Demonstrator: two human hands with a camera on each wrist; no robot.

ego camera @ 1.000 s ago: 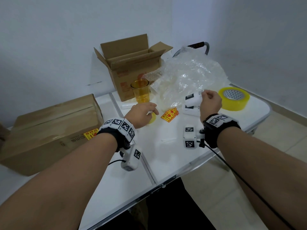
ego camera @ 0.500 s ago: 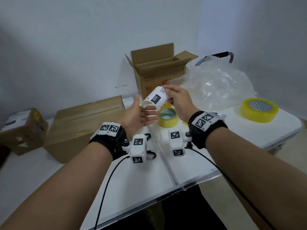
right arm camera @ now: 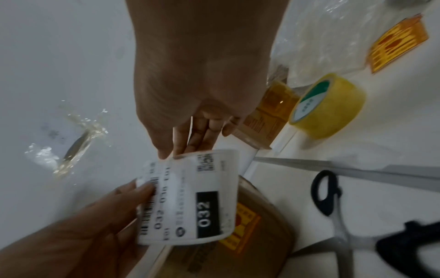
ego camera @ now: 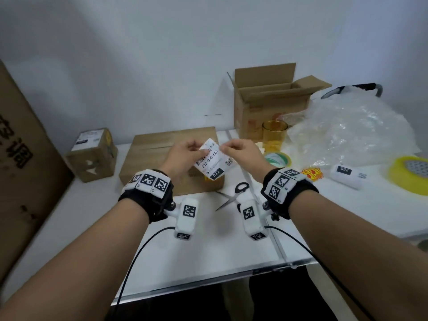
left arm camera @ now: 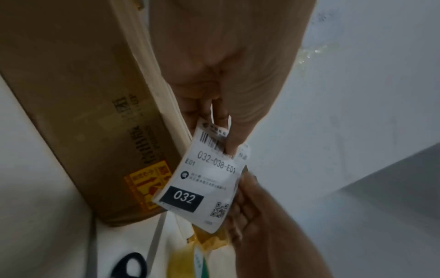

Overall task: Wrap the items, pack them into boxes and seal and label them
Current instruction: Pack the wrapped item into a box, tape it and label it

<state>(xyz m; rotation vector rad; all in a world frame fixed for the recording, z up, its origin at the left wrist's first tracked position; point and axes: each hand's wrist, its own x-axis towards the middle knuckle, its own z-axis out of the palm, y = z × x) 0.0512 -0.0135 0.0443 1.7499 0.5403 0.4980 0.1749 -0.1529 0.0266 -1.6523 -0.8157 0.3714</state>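
Note:
A white shipping label (ego camera: 213,164) printed "032-038-E01" and "032" hangs in the air over a closed brown box (ego camera: 162,156). My left hand (ego camera: 196,147) pinches its upper left corner, and my right hand (ego camera: 225,147) pinches its upper right edge. In the left wrist view the label (left arm camera: 209,178) hangs from thumb and finger of my left hand (left arm camera: 223,139) beside the box (left arm camera: 83,94). The right wrist view shows the label (right arm camera: 190,197) curling, with my right hand (right arm camera: 176,150) pinching its top edge.
An open box (ego camera: 268,100) stands at the back, with an amber glass (ego camera: 274,135) and bubble wrap (ego camera: 347,135) beside it. Scissors (ego camera: 234,195), two tape rolls (ego camera: 278,158) (ego camera: 410,174), a label roll (ego camera: 345,173) and orange stickers (ego camera: 311,173) lie on the table. A small box (ego camera: 92,154) sits left.
My right hand picked a curled label off the table and brought it to my left hand. Both hands now hold it spread out over the closed box.

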